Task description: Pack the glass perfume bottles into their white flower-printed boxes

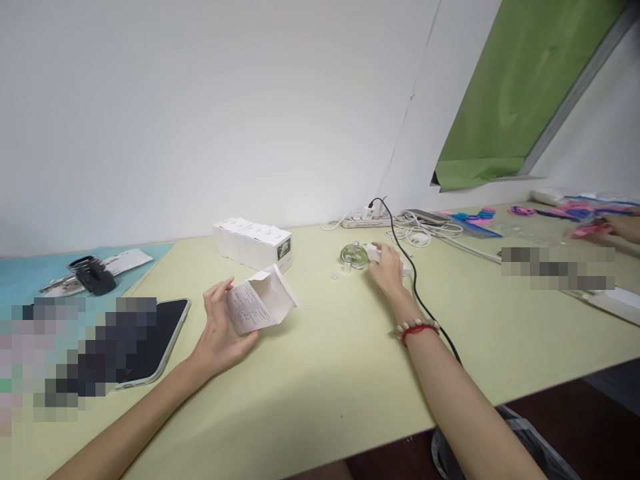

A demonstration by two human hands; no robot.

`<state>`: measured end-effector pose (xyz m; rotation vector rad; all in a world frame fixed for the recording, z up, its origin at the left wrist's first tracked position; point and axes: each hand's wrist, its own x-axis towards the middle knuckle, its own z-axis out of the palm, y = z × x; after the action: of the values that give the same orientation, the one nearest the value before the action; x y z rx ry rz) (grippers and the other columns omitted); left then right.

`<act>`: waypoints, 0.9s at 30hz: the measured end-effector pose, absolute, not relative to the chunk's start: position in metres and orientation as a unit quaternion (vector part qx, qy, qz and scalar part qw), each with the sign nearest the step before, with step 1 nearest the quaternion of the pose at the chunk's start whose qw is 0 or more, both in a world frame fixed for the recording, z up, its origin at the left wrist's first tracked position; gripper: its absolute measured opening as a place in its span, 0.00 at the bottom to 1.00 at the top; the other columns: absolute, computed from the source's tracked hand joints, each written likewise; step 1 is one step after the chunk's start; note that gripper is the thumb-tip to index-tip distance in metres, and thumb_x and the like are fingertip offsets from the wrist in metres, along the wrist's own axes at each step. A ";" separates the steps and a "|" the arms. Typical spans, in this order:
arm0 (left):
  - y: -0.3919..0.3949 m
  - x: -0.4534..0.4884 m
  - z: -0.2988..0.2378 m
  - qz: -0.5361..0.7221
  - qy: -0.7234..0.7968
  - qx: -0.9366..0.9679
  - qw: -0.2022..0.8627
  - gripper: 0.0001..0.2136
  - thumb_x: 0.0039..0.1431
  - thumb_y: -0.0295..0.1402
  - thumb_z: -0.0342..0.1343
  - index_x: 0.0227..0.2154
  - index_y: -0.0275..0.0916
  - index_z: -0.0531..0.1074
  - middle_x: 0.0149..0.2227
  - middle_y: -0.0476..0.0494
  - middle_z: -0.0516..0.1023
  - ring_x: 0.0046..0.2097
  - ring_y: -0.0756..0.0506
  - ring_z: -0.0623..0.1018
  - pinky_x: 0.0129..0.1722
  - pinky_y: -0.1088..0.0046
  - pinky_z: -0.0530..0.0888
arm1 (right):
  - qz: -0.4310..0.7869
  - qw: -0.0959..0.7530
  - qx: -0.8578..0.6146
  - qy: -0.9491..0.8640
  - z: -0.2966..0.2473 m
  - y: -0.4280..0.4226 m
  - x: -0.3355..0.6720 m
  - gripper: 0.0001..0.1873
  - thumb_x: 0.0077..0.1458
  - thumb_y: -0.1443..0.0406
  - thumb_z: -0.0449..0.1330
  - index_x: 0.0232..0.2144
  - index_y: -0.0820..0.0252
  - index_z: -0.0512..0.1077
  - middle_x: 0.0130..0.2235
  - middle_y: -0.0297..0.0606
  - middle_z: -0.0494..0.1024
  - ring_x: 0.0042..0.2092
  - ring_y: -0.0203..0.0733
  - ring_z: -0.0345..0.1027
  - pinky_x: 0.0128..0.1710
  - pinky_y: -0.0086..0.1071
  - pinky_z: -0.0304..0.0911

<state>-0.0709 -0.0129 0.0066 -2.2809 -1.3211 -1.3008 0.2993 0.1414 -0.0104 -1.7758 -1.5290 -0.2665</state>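
Left of the frame's centre, my left hand (220,327) grips an open white box (261,303), flap up, above the green bench (325,373). Right of centre, my right hand (387,267) rests on the bench, fingers closed on a small white part (373,251) just beside a clear round piece (353,255). A row of white boxes (253,243) stands behind, and a phone (157,337) lies at lower left.

The left hand (220,327) is facing palm inward, thumb and fingers curling in a firm grasp, with its bare forearm (145,413) angling in from lower left. The right hand (386,267) is lying farther forward, knuckles up and fingers bending downward. It appears to be pinching, though its back is hiding the fingertips.
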 end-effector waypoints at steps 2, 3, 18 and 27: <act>-0.014 -0.070 0.007 -0.423 -0.470 -0.770 0.082 0.40 0.41 0.35 0.59 0.57 0.37 0.46 0.49 0.35 0.53 0.53 0.39 0.57 0.51 0.57 0.62 | -0.070 0.356 -0.705 -0.610 -0.015 0.143 0.301 0.26 0.43 0.74 0.48 0.48 0.62 0.63 0.46 0.44 0.70 0.49 0.46 0.60 0.51 0.41 0.52; -0.014 -0.070 0.007 -0.418 -0.479 -0.768 0.071 0.39 0.41 0.36 0.60 0.56 0.37 0.48 0.48 0.36 0.53 0.54 0.38 0.57 0.51 0.57 0.62 | -0.065 0.351 -0.704 -0.614 -0.017 0.143 0.301 0.26 0.44 0.74 0.48 0.48 0.62 0.64 0.46 0.44 0.70 0.49 0.46 0.61 0.52 0.43 0.49; -0.005 -0.079 -0.006 -0.469 -0.500 -0.644 -0.339 0.26 0.54 0.51 0.44 0.46 0.34 0.63 0.44 0.37 0.72 0.45 0.39 0.70 0.45 0.63 0.66 | -0.152 0.548 -0.678 -0.466 0.008 0.120 0.294 0.18 0.45 0.74 0.45 0.31 0.61 0.74 0.39 0.44 0.70 0.45 0.48 0.59 0.48 0.44 0.50; -0.020 -0.061 0.013 -0.498 -0.329 -0.506 -0.623 0.29 0.54 0.51 0.43 0.49 0.31 0.60 0.37 0.34 0.73 0.31 0.43 0.73 0.24 0.71 0.66 | 0.112 0.578 -0.393 -0.706 0.043 0.060 0.164 0.13 0.52 0.62 0.52 0.41 0.56 0.68 0.41 0.37 0.71 0.35 0.37 0.67 0.27 0.27 0.63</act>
<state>-0.0610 -0.0196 0.0132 -2.9008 -1.8899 -2.8539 0.1644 0.0605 0.0429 -0.9191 -1.6529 0.2632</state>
